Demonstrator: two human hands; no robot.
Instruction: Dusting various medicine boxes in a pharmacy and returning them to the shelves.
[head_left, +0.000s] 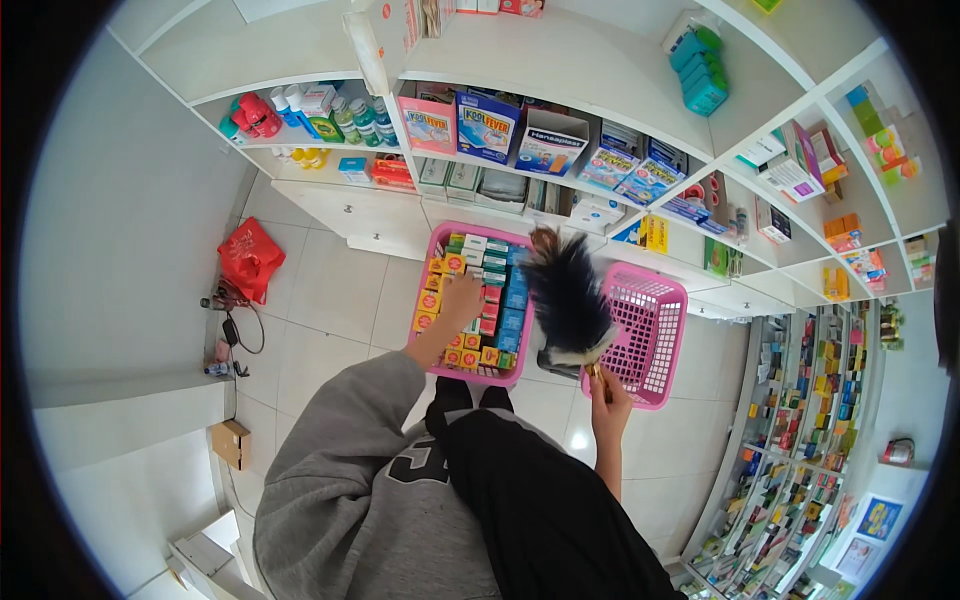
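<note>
My right hand point(608, 405) is closed around the handle of a feather duster point(570, 300). The duster's dark plume, pale near the handle, points up and to the left between two pink plastic baskets. Over the left basket point(433, 250), my left hand point(460, 303) reaches down onto rows of small medicine boxes; its fingertips point away from me and their grip is hidden. Yellow boxes point(429, 301) fill the left side, white, green and red ones the middle, and blue boxes point(510, 320) the right. The right basket point(672, 300) shows its perforated bottom and holds nothing visible.
White shelves point(560, 60) with boxed goods and bottles rise ahead, above drawers point(345, 208). A red plastic bag point(250, 258) and cables point(240, 325) lie on the floor at left, near a cardboard box point(231, 444). A stocked display case point(790, 440) stands at right.
</note>
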